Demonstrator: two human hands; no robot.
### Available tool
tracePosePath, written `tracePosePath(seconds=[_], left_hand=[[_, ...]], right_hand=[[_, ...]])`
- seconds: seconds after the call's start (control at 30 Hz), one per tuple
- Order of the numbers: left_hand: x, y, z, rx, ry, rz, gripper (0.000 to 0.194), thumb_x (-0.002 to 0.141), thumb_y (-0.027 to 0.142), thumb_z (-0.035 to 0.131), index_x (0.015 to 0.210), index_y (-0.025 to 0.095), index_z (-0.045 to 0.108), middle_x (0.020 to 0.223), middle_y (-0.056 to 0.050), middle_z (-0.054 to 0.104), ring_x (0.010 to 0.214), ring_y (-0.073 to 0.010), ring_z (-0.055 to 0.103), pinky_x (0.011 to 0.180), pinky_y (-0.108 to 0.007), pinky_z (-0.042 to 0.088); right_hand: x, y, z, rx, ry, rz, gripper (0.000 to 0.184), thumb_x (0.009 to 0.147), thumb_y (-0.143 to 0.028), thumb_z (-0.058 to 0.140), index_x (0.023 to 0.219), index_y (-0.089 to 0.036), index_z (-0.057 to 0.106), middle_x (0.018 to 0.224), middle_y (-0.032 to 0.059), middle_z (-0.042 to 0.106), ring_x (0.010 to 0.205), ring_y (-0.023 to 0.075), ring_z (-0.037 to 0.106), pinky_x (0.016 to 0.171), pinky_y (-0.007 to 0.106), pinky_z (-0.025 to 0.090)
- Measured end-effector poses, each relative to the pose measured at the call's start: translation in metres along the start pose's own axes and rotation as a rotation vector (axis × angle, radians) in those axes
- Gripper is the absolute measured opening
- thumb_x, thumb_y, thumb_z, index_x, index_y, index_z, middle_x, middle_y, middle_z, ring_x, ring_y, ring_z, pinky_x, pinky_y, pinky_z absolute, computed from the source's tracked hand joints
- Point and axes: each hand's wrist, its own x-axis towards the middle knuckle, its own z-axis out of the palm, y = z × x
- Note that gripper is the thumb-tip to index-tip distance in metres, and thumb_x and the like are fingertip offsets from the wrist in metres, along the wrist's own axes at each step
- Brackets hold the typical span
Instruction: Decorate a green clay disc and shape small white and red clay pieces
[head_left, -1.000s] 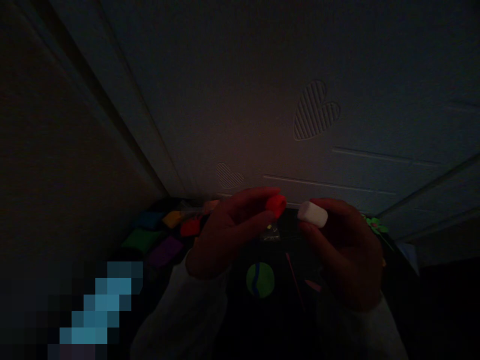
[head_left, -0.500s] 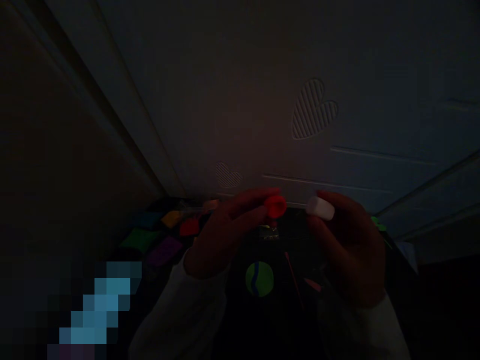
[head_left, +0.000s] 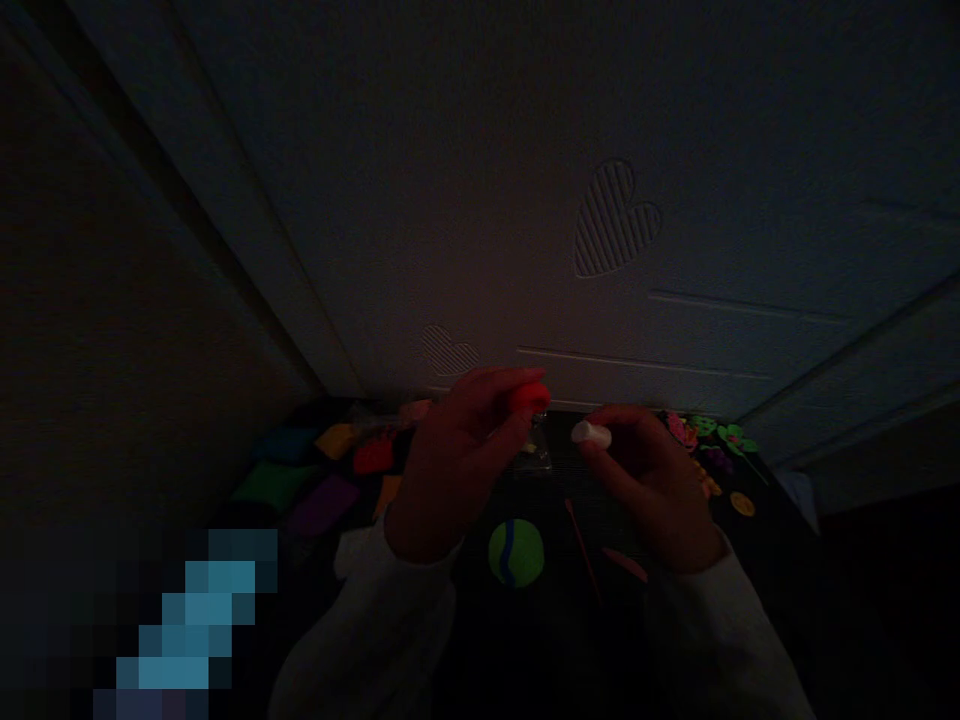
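Observation:
In the dim head view, my left hand (head_left: 457,465) is closed around a soft-looking red piece of modelling clay (head_left: 531,398), held between thumb and fingers. Across a small gap, my right hand (head_left: 656,490) pinches a small white cylinder (head_left: 592,434) with its flat end toward the left. Both pieces are above the dark table. Below and between the hands lies a round green disc (head_left: 529,553) with a wavy blue stripe. Beside it are a thin pink stick tool (head_left: 581,550) and a flat pink blade-shaped piece (head_left: 625,564).
Several coloured packs, among them a green one (head_left: 274,485) and a purple one (head_left: 325,503), lie at left. Small clay flowers (head_left: 737,437) and a yellow button-like disc (head_left: 742,503) sit at right. A clear packet (head_left: 534,455) lies behind the hands, before a heart-patterned panel (head_left: 487,250).
My right hand has shifted left with the white cylinder, narrowing the gap. The red clay has tipped, so its hollow face no longer shows. More of the flowers at right is visible.

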Motion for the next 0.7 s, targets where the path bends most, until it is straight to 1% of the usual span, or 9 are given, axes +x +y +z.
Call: tracePosePath(seconds=[0.07, 0.13, 0.17, 0.23, 0.3, 0.37, 0.5, 0.6, 0.7], left_hand=[[0.000, 0.000, -0.001, 0.073, 0.004, 0.072, 0.027, 0.083, 0.019, 0.062, 0.108, 0.027, 0.067, 0.102, -0.003, 0.069, 0.091, -0.0146, 0.066, 0.083, -0.027, 0.052], [0.000, 0.001, -0.001, 0.115, 0.006, 0.099, 0.028, 0.084, 0.018, 0.060, 0.109, 0.028, 0.067, 0.101, -0.002, 0.069, 0.092, -0.0141, 0.066, 0.084, -0.027, 0.051], [0.000, 0.001, -0.001, 0.114, 0.010, 0.097, 0.028, 0.084, 0.019, 0.060, 0.110, 0.028, 0.067, 0.101, -0.001, 0.070, 0.091, -0.0139, 0.066, 0.084, -0.026, 0.051], [-0.001, 0.002, 0.001, 0.083, 0.028, 0.077, 0.027, 0.083, 0.021, 0.062, 0.109, 0.027, 0.066, 0.101, -0.001, 0.071, 0.090, -0.0135, 0.066, 0.082, -0.025, 0.052], [-0.002, 0.004, 0.003, 0.055, 0.051, 0.057, 0.023, 0.082, 0.022, 0.064, 0.105, 0.025, 0.067, 0.098, 0.000, 0.072, 0.088, -0.0133, 0.067, 0.079, -0.024, 0.053], [-0.002, 0.004, 0.004, 0.044, 0.075, 0.047, 0.018, 0.083, 0.024, 0.063, 0.100, 0.024, 0.067, 0.096, 0.000, 0.072, 0.086, -0.0130, 0.067, 0.076, -0.022, 0.053], [-0.002, 0.004, 0.004, 0.107, 0.113, 0.086, 0.017, 0.084, 0.025, 0.062, 0.100, 0.026, 0.068, 0.092, 0.002, 0.072, 0.081, -0.0107, 0.067, 0.072, -0.019, 0.052], [-0.001, 0.004, 0.003, 0.172, 0.152, 0.143, 0.021, 0.083, 0.024, 0.063, 0.103, 0.027, 0.067, 0.093, 0.002, 0.071, 0.079, -0.0109, 0.067, 0.071, -0.021, 0.052], [-0.001, 0.003, 0.004, 0.149, 0.185, 0.161, 0.024, 0.081, 0.023, 0.065, 0.105, 0.026, 0.066, 0.088, 0.002, 0.072, 0.076, -0.0121, 0.068, 0.069, -0.022, 0.053]], right_hand=[[-0.006, 0.017, 0.005, -0.046, -0.055, 0.015, 0.022, 0.085, -0.030, 0.058, 0.105, -0.022, 0.053, 0.093, 0.0025, 0.062, 0.085, 0.0147, 0.064, 0.076, 0.031, 0.053], [-0.012, 0.036, 0.011, -0.104, -0.117, 0.024, 0.036, 0.086, -0.029, 0.056, 0.120, -0.022, 0.049, 0.098, 0.0046, 0.063, 0.087, 0.0155, 0.064, 0.077, 0.032, 0.053], [-0.015, 0.046, 0.014, -0.142, -0.158, 0.028, 0.035, 0.086, -0.028, 0.056, 0.120, -0.021, 0.052, 0.098, 0.0052, 0.064, 0.088, 0.0159, 0.064, 0.079, 0.033, 0.053], [-0.020, 0.063, 0.020, -0.219, -0.244, 0.033, 0.023, 0.085, -0.028, 0.057, 0.106, -0.020, 0.062, 0.098, 0.0058, 0.066, 0.092, 0.0172, 0.064, 0.085, 0.035, 0.051], [-0.025, 0.077, 0.025, -0.300, -0.308, 0.056, 0.018, 0.086, -0.029, 0.057, 0.099, -0.019, 0.064, 0.097, 0.0060, 0.068, 0.093, 0.0182, 0.064, 0.087, 0.038, 0.051], [-0.031, 0.088, 0.029, -0.384, -0.356, 0.085, 0.021, 0.088, -0.031, 0.056, 0.102, -0.016, 0.062, 0.102, 0.0063, 0.066, 0.094, 0.0186, 0.063, 0.085, 0.041, 0.051], [-0.039, 0.100, 0.033, -0.515, -0.437, 0.111, 0.030, 0.089, -0.033, 0.054, 0.115, -0.017, 0.056, 0.117, 0.0077, 0.059, 0.099, 0.0194, 0.061, 0.084, 0.041, 0.052], [-0.042, 0.102, 0.034, -0.561, -0.460, 0.107, 0.031, 0.089, -0.033, 0.054, 0.116, -0.017, 0.056, 0.118, 0.0080, 0.059, 0.100, 0.0199, 0.060, 0.085, 0.042, 0.051], [-0.041, 0.099, 0.031, -0.557, -0.450, 0.081, 0.033, 0.089, -0.034, 0.056, 0.117, -0.017, 0.056, 0.118, 0.0082, 0.060, 0.103, 0.0215, 0.060, 0.088, 0.045, 0.049]])
